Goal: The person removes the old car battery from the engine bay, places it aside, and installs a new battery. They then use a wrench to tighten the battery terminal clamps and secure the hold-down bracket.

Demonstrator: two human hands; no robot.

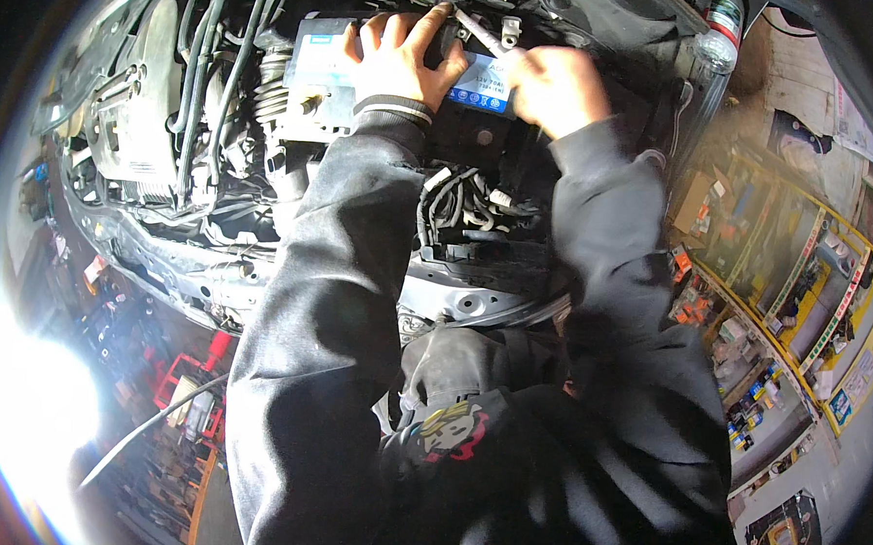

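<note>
A car battery (481,83) with a blue and white label sits in an open engine bay, partly covered by both hands. My left hand (409,56) rests spread over the battery's top, its index finger reaching to the far edge beside the tip of a metal wrench-like tool (480,33). The tool's near end is in my right hand (561,88), which is blurred. Its exact kind and what its tip touches cannot be told. Nearer to me lies a bundle of dark wires (458,200), and a ribbed air hose (271,83) stands to the battery's left.
The engine cover (137,106) and several hoses lie on the left. The car's front crossmember (479,303) runs between me and the bay. A plastic bottle (721,36) is at the upper right. Yellow-edged shelves (785,317) with boxes stand right; a red tool holder (183,386) is lower left.
</note>
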